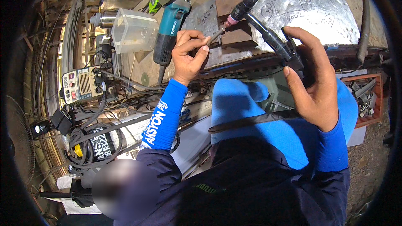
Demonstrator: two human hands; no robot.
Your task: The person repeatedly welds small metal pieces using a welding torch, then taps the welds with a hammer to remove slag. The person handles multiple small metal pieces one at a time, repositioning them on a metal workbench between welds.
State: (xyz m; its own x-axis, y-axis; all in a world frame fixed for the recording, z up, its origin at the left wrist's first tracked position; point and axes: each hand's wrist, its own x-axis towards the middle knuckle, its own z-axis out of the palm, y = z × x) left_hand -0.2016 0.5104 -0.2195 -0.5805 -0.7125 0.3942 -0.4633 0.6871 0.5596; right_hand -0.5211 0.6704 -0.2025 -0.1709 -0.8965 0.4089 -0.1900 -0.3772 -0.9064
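My left hand (pixel 189 54) is pinched shut, thumb and forefinger closed on a thin filler rod (pixel 215 36) whose tip runs up toward one o'clock to the small brown metal blocks (pixel 235 33); my right hand (pixel 312 88) is curled round the black handle of the welding torch (pixel 268 37), fingers wrapped over the top and thumb underneath, palm half open toward me; the torch's pink nozzle (pixel 233 18) sits at eleven o'clock from that hand, just above the blocks and close to the rod's tip, its hose running off toward twelve; the blocks lie on a grey steel plate (pixel 318 12) with marker scribbles, at twelve o'clock in my view; the rod I judge light, stiff yet springy and slick, so a fingertip pinch well back from the tip suits it; the torch looks heavier, dragged by its stiff hose, so a full grip on the handle is best; at ten o'clock of my left hand lies a teal angle grinder (pixel 169 29), beside a clear plastic tub (pixel 134 29); a welding machine (pixel 81 84) sits at nine o'clock, lower down
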